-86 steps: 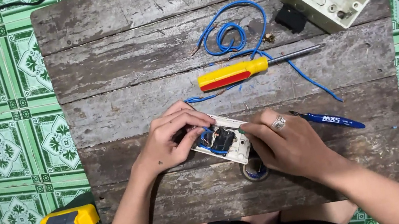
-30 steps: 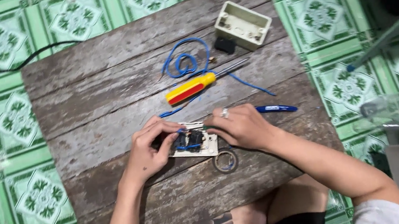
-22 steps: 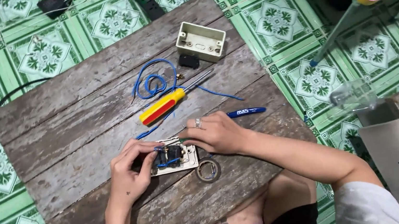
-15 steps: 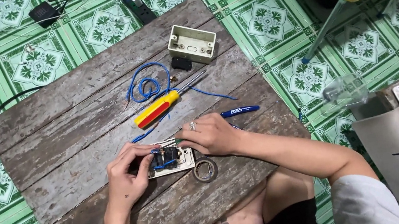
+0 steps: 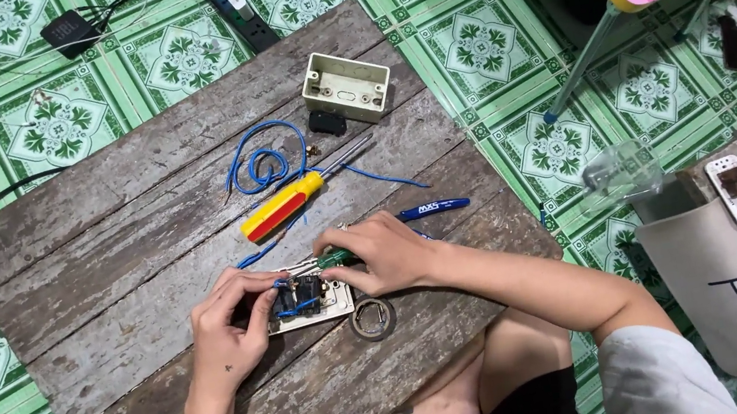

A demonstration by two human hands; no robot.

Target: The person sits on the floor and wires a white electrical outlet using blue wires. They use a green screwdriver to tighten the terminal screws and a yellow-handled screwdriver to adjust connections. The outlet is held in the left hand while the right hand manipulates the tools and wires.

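In the head view, a white socket plate [image 5: 313, 301] with blue wiring was lying near the front edge of the weathered wooden table [image 5: 101, 237], pinched at its left end by the curled fingers of the left hand [image 5: 228, 323], while a small green-handled screwdriver [image 5: 333, 259] was gripped tight in the closed right hand [image 5: 378, 256] and pressed down onto the plate. A roll of tape [image 5: 371, 317] was sat just beside the plate's right end, a red-and-yellow screwdriver [image 5: 283, 207] and a looped blue wire [image 5: 257, 163] were laid out mid-table, and a cream junction box [image 5: 347, 87] was parked by the far edge.
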